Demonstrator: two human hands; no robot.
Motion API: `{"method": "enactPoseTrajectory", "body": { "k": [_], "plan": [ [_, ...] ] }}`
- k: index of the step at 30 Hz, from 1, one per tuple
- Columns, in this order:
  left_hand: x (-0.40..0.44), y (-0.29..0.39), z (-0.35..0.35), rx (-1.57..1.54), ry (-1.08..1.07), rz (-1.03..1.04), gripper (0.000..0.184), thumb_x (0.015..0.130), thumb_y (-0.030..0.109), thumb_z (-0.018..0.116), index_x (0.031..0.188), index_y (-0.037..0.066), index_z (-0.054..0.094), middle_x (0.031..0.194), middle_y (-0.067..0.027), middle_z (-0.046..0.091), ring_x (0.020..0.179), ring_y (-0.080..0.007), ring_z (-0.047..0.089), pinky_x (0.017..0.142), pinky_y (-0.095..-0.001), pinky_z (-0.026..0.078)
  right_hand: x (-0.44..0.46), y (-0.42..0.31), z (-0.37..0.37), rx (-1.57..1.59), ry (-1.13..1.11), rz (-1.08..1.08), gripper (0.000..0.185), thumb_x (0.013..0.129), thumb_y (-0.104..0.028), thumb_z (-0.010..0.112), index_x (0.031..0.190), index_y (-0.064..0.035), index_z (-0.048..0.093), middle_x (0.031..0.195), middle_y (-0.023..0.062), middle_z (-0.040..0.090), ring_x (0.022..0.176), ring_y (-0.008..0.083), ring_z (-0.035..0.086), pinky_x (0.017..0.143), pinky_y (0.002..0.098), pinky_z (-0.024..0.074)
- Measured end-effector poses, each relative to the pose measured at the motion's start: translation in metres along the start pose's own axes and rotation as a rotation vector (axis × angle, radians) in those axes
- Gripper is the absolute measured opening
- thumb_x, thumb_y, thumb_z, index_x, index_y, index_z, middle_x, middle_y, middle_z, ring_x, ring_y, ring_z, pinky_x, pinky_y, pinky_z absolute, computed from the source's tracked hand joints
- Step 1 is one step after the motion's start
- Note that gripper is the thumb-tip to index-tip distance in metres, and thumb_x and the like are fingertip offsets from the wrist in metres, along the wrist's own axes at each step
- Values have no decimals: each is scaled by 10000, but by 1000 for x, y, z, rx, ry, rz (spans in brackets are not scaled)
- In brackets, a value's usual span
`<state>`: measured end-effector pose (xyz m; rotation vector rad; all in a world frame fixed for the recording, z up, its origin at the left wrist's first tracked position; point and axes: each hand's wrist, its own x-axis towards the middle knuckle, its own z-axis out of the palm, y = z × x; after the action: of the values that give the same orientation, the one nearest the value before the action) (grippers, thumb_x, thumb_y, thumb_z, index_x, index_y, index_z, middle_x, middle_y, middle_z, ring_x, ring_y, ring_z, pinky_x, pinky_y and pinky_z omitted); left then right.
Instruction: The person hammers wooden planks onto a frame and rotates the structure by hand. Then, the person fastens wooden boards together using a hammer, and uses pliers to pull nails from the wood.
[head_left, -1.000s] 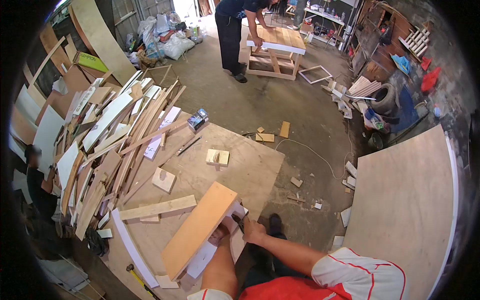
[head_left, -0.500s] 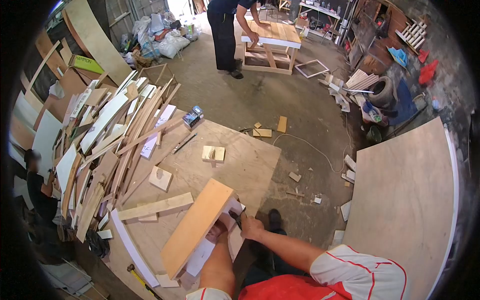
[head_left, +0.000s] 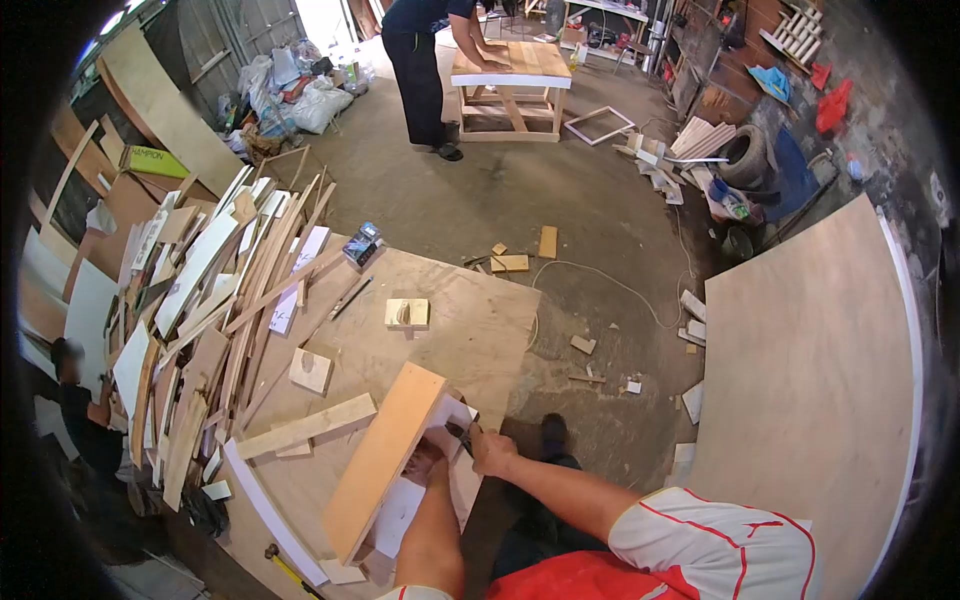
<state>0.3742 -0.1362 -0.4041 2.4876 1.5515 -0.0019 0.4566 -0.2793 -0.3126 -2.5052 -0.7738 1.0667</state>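
with clock hours counted from the wooden box (head_left: 385,458), it lies aslant near the table's three o'clock edge, its long, smooth orange-tan board on top and white panels below, the open side facing that edge. the right hand (head_left: 492,453) is clenched round a dark tool (head_left: 458,432) at the box's one o'clock end; the left hand (head_left: 428,460) reaches into the shaded hollow, and i cannot tell whether it grips anything. pale, grained plywood on the table (head_left: 470,310) leaves room at one o'clock, and beyond its straight edge stretches dull floor (head_left: 440,205). squarish wood blocks sit at twelve (head_left: 407,313) and eleven (head_left: 311,371), a rough batten (head_left: 320,422) at ten, a curved white strip (head_left: 266,510) at eight, and jumbled offcuts (head_left: 200,335) beyond at ten.
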Motion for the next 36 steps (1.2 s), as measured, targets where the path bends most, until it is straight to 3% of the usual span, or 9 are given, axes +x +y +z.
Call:
{"method": "enactPoseTrajectory", "body": {
  "k": [5, 13, 20, 23, 25, 28, 32, 34, 36],
  "plan": [
    [-1, 11, 3, 22, 4, -2, 460, 989, 415, 489, 1334, 163, 662, 1366, -131, 661, 1283, -354, 604, 1047, -520, 470, 2, 1, -4, 24, -48, -14, 531, 775, -111, 701, 1224, 20, 452, 1083, 301, 666, 1069, 467, 680, 891, 523, 575],
    [2, 6, -4, 34, 12, -29, 461, 991, 415, 488, 1338, 165, 660, 1371, -133, 658, 1289, -356, 601, 1053, -520, 467, 5, -2, -21, 17, -167, -18, 681, 759, -305, 795, 1310, -30, 505, 1153, 238, 704, 1126, 410, 687, 930, 521, 564],
    [-11, 14, -27, 179, 48, -26, 463, 992, 415, 486, 1342, 167, 660, 1376, -135, 655, 1294, -357, 598, 1058, -519, 464, 16, -1, -18, -50, -187, -53, 695, 760, -402, 815, 1287, -5, 596, 1155, 262, 710, 1115, 429, 684, 961, 502, 550],
    [-10, 11, -20, -33, -77, -180, 419, 976, 432, 494, 1256, 194, 695, 1278, -89, 710, 1195, -313, 659, 978, -501, 521, 17, 2, -16, -2, -131, -94, 747, 733, -338, 833, 1310, 41, 548, 1120, 296, 706, 1093, 455, 679, 939, 522, 550],
    [-9, 9, -21, -97, -66, -156, 398, 961, 416, 520, 1214, 180, 716, 1225, -107, 729, 1137, -335, 683, 945, -503, 538, 20, 2, -16, 45, -151, -89, 753, 701, -314, 828, 1299, 45, 546, 1050, 302, 712, 1043, 464, 688, 907, 521, 554],
    [-15, 5, -3, -57, 130, -118, 366, 942, 393, 548, 1163, 169, 734, 1165, -123, 743, 1070, -361, 699, 912, -506, 551, 23, 8, -7, 68, -123, -125, 749, 687, -299, 825, 1291, 46, 547, 979, 307, 716, 992, 473, 696, 869, 518, 560],
    [-6, 11, -31, -159, -220, -225, 440, 950, 424, 539, 1303, 198, 673, 1313, -122, 681, 1235, -324, 632, 1021, -510, 486, 21, 5, -8, 30, -67, -132, 734, 687, -309, 830, 1266, 45, 550, 950, 318, 708, 997, 493, 680, 873, 523, 548],
    [-5, 13, -39, -219, -269, -269, 442, 942, 427, 544, 1295, 197, 677, 1304, -125, 684, 1222, -339, 636, 1018, -516, 487, 26, 15, 2, 51, -3, -189, 656, 680, -276, 842, 1191, 32, 573, 895, 283, 714, 885, 441, 713, 787, 501, 568],
    [-11, 11, -22, -198, -135, -238, 417, 942, 406, 545, 1264, 185, 691, 1265, -121, 701, 1188, -350, 649, 985, -532, 503, 34, 24, 17, 141, -5, -219, 558, 672, -236, 853, 1094, 19, 593, 824, 236, 709, 760, 371, 721, 688, 466, 572]
  ]
}}
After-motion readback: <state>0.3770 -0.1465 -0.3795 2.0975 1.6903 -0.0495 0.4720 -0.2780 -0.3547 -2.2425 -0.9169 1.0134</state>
